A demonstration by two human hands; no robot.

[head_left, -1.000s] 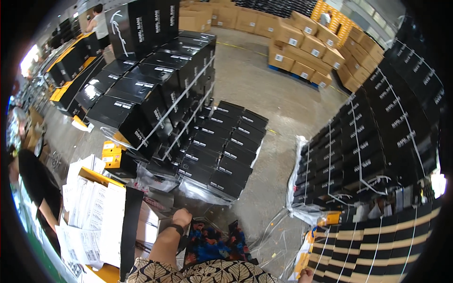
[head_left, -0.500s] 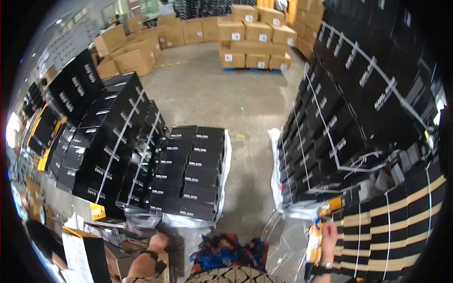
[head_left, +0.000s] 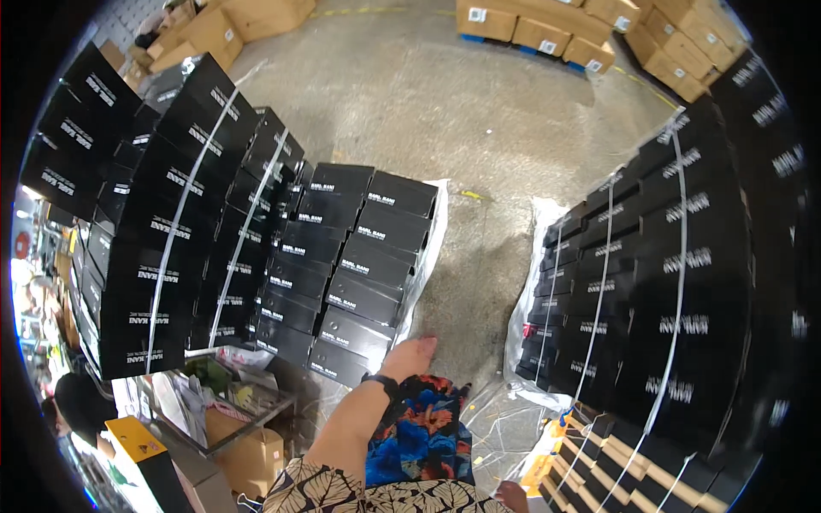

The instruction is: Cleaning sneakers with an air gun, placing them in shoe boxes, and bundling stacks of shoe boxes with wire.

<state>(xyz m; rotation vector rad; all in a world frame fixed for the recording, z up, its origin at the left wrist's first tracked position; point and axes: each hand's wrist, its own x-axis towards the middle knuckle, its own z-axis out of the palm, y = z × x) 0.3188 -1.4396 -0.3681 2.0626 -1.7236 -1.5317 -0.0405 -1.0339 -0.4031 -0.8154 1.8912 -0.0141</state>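
Far left: tall strapped stack of black boxes (head_left: 184, 222); near it, a yellow-topped box (head_left: 137, 439) and, just to its right, an open-topped container (head_left: 265, 409) with mixed contents.

Left of centre: low block of black boxes (head_left: 376, 256), two columns. Block's long axis runs near to far, its far end slanting right; each box lies with its long side roughly left to right.

Centre: left hand (head_left: 412, 356), dark band on its wrist, just right of the block's near end. From this hand the block lies left and far. Left hand is clearly the nearer one. Contact with the block's edge: cannot tell. Grip: no object visible in it; finger spread cannot be told.

Right of centre, near edge: right hand (head_left: 511, 496), mostly cut off. Its grip cannot be told. Just right of it, a yellow-and-white packet (head_left: 540, 463); next, tan-striped black boxes (head_left: 637, 466), strapped.

Far right: tall right-hand stack (head_left: 714, 282), well apart from the left hand across bare floor (head_left: 479, 282).
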